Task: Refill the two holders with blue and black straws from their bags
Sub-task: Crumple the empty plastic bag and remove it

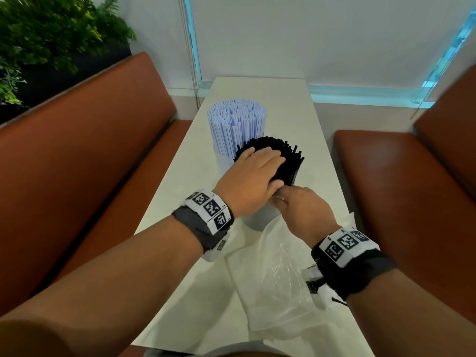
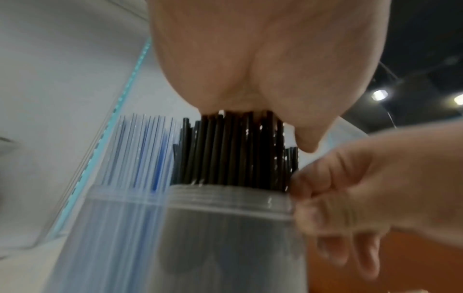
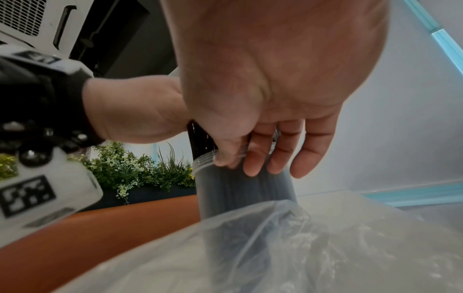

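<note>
Even, soft indoor light, brightest off pale far wall and white desk (image 1: 257,94); cyan glow along window strips (image 1: 365,92). Two ceiling spotlights (image 2: 378,94) flare in left wrist view. Faint shadows under forearms. Wide-angle bending at head-view edges. Both wrist views motion-blurred; left hand (image 2: 270,59) close, soft. Mild glare on plastic bag (image 1: 280,274).

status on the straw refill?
Left hand flat atop black straws. Right hand holds their holder's rim. Blue straws already in. Empty bag beside it.
</note>
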The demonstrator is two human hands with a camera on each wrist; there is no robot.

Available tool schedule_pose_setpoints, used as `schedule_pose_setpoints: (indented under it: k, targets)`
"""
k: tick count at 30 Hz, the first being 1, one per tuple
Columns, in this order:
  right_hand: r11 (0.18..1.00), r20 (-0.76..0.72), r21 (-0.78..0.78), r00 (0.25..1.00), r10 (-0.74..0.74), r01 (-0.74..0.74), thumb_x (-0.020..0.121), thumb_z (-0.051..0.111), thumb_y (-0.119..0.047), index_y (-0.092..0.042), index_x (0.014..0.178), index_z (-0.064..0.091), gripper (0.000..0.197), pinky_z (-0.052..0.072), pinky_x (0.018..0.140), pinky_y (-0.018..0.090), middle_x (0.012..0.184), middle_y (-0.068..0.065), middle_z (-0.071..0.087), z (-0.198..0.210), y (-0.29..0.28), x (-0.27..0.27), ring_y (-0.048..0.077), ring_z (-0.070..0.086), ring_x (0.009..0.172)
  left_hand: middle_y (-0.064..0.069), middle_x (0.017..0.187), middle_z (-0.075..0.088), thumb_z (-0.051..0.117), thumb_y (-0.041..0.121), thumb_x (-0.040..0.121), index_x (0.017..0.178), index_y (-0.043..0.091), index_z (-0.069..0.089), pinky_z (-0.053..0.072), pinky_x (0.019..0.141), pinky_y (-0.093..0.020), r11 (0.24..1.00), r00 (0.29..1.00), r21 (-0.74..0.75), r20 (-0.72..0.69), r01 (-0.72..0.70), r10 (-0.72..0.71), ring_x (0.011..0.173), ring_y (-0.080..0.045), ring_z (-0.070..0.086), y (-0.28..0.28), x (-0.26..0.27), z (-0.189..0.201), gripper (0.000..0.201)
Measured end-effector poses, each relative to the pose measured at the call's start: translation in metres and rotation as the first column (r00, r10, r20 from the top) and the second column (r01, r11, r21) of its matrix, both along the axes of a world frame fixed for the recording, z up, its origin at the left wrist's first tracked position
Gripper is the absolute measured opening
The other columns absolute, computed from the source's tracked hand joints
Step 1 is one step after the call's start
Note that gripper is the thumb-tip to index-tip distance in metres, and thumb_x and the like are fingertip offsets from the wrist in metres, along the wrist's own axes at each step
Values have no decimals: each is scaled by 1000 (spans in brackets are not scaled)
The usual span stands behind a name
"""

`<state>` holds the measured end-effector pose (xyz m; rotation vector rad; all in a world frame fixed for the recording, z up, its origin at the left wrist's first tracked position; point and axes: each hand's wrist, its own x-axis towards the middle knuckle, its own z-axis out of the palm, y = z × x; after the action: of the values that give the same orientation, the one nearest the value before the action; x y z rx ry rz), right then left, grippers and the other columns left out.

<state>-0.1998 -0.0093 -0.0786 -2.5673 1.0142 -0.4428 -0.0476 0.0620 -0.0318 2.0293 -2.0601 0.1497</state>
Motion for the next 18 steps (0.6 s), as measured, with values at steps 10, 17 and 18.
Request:
schedule_pose_setpoints:
  k: [10, 17, 18]
  targets:
    - [995, -56, 22, 994, -92, 93, 100, 54, -39, -12, 101, 66, 30, 43, 64, 33, 73, -4, 50, -2, -2, 0, 21, 53, 77, -8, 166, 21, 30, 61, 102, 158, 12, 24, 14, 124, -46, 991, 988, 49, 99, -122, 117, 153, -26, 16, -17, -17, 3, 74]
    - [992, 319, 16, 939, -126, 128, 97, 59, -34, -35, 120, 66, 24, 49, 83, 32, 99, -16, 62, 3, 1, -55, 13, 61, 93, -1, 129, 57, 58, 44, 95, 122, 18, 65, 36, 106, -28, 876, 932, -461, -359, -141, -39, 122, -15, 51, 37, -5, -1, 38]
    - [967, 332, 5, 912, -243, 256, 95, 59, -38, -35, 122, 64, 28, 50, 85, 36, 102, -12, 60, -1, -5, -72, 19, 60, 98, 4, 117, 59, 56, 46, 95, 113, 20, 65, 40, 97, -24, 855, 899, -479, -437, -199, -36, 111, -10, 54, 49, -6, -9, 33]
